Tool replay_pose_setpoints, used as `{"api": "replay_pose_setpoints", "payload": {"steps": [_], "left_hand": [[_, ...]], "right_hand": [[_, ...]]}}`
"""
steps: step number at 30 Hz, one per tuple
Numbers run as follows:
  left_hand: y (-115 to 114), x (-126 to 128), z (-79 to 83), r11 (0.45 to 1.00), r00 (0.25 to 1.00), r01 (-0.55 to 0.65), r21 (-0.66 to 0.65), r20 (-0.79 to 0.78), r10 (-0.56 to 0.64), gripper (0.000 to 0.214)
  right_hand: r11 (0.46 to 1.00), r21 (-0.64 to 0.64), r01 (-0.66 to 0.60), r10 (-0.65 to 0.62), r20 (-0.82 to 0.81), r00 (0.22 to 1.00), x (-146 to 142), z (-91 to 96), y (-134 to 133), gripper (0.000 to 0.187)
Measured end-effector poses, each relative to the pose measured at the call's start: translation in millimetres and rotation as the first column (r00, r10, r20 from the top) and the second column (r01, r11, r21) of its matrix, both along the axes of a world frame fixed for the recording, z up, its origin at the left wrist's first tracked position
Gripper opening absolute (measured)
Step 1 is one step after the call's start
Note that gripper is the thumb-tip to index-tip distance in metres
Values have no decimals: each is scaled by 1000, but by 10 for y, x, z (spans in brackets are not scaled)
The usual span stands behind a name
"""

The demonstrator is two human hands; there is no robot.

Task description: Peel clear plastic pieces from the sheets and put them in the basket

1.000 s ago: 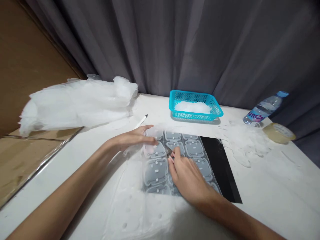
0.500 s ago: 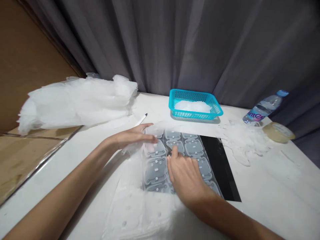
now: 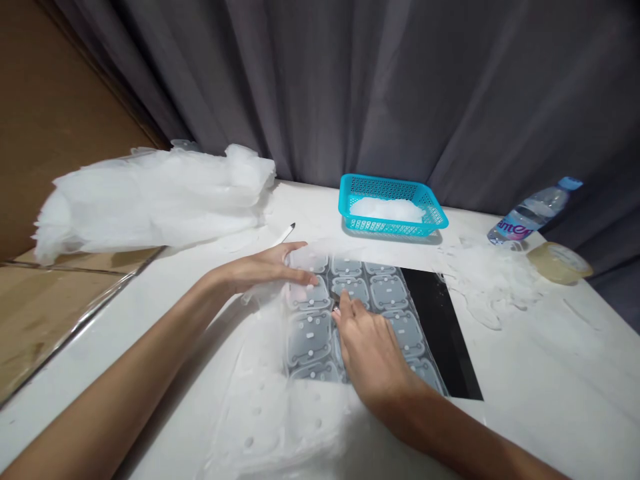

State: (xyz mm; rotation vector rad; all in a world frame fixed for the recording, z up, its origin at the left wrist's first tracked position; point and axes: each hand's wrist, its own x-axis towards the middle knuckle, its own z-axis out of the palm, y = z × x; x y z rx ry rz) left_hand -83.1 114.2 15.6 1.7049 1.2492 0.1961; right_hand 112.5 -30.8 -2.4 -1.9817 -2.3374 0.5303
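A translucent plastic sheet moulded with rounded-square shapes lies over a black mat. My left hand rests on its upper left part, thumb and index finger spread and a fingertip pressing on one shape. My right hand is closed around a small knife. Its short dark blade touches or nearly touches the gap between two columns of shapes, just right of my left fingertips. Most of the handle is hidden in my fingers. Toward me, the sheet continues over the white table.
Behind the sheet stands a turquoise basket with white translucent pieces inside. A large stack of translucent sheets lies back left, near a white pen-like tool. Scraps, a water bottle and a tape roll are at right; cardboard at left.
My right hand has shifted slightly, with its index finger now lower over the blade. My left hand stays in place on the sheet. The view has tilted very slightly.
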Motion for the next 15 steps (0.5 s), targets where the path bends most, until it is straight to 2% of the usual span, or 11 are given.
{"api": "replay_pose_setpoints", "payload": {"steps": [5,8,11,15], "left_hand": [[-15,23,13,1000,997,-19,-4,-70,18,119],[-5,26,6,1000,998,-20,-8,-58,19,116],[1,31,10,997,998,40,-63,41,-37,102],[-18,53,38,986,980,108,-125,178,-85,68]], "right_hand": [[999,43,27,-30,69,997,-31,-22,-41,48],[992,119,29,-50,173,984,-64,-44,-90,49],[983,185,18,-64,246,967,-100,-73,-126,51],[972,235,-10,-57,275,960,-137,-115,-124,50]]}}
